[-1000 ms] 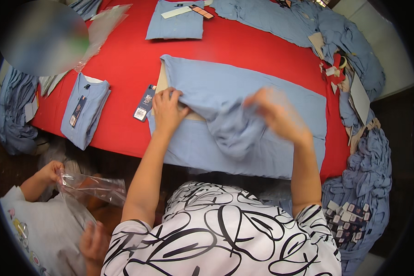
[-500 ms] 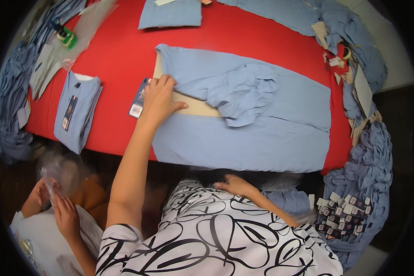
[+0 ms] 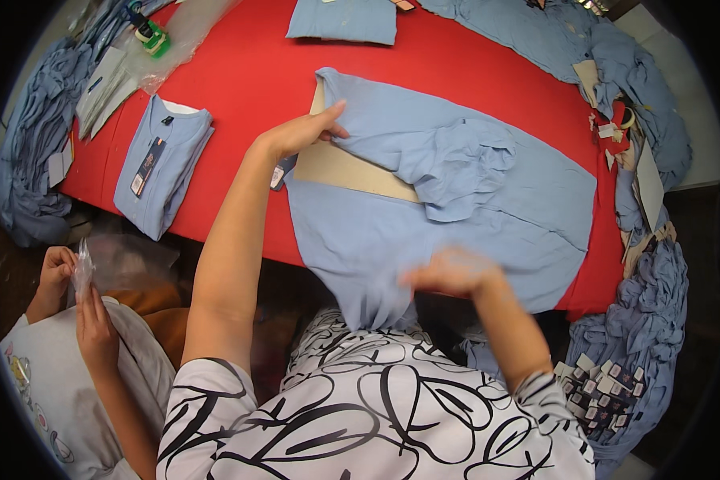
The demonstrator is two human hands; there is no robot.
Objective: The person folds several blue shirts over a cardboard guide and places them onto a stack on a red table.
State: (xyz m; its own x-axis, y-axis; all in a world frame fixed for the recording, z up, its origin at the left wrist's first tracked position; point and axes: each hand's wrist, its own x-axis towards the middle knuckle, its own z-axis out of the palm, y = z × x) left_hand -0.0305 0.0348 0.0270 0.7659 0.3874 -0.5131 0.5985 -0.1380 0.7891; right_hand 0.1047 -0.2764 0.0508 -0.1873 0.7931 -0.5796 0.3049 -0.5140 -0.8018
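Observation:
A light blue shirt lies spread on the table around a beige cardboard sheet, one sleeve bunched across its middle. At the shirt's far left corner is my left hand, fingers apart and touching the cloth beside the cardboard. A dark hang tag shows partly under that wrist. My right hand, smeared by motion, is over the shirt's near side; its fingers cannot be made out. Below it the near edge of the cloth hangs off the table in folds toward my lap.
The table has a red cover. A folded blue shirt with a tag lies left, another folded shirt at the back. Blue garments pile along the right, with several tags. At lower left a co-worker's hands hold clear plastic.
My right hand has risen from my lap to the shirt's near side. That edge of cloth now sags off the table. My left hand has turned, its fingers now pointing right.

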